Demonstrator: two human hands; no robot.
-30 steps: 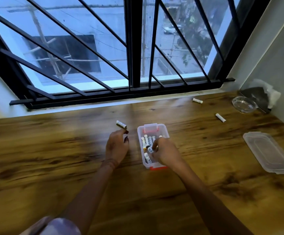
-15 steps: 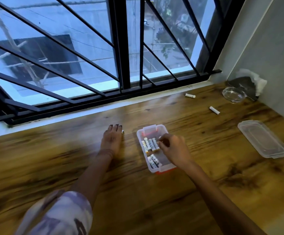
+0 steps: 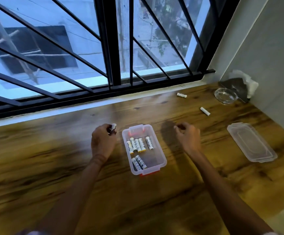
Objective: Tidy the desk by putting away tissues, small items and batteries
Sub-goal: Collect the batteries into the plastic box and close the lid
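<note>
While the left hand (image 3: 103,143) has its fingers curled round a white AA battery with dark print (image 3: 113,129), pinching it so one end sticks up past the fingertips, the right hand (image 3: 187,138) hovers over the desk with its fingers curled in. There's a pale speck at a right fingertip, and honestly I can't tell if it's holding anything or not.

Between the two hands sits a small clear plastic box with red clips (image 3: 161,161), lid off. It has a bunch of matching white batteries (image 3: 140,145) lying inside: a row at the far end, two more closer in.

Further out on the brown wood-grain desk (image 3: 53,167), two loose white batteries are lying well apart from the box, one near the window sill (image 3: 182,95) and one a bit closer (image 3: 205,111). The clear rectangular plastic lid (image 3: 251,144) lies flat off to the right. Back in the corner there's a round glass dish (image 3: 225,97) and a crumpled white tissue (image 3: 251,83) against the wall.
</note>
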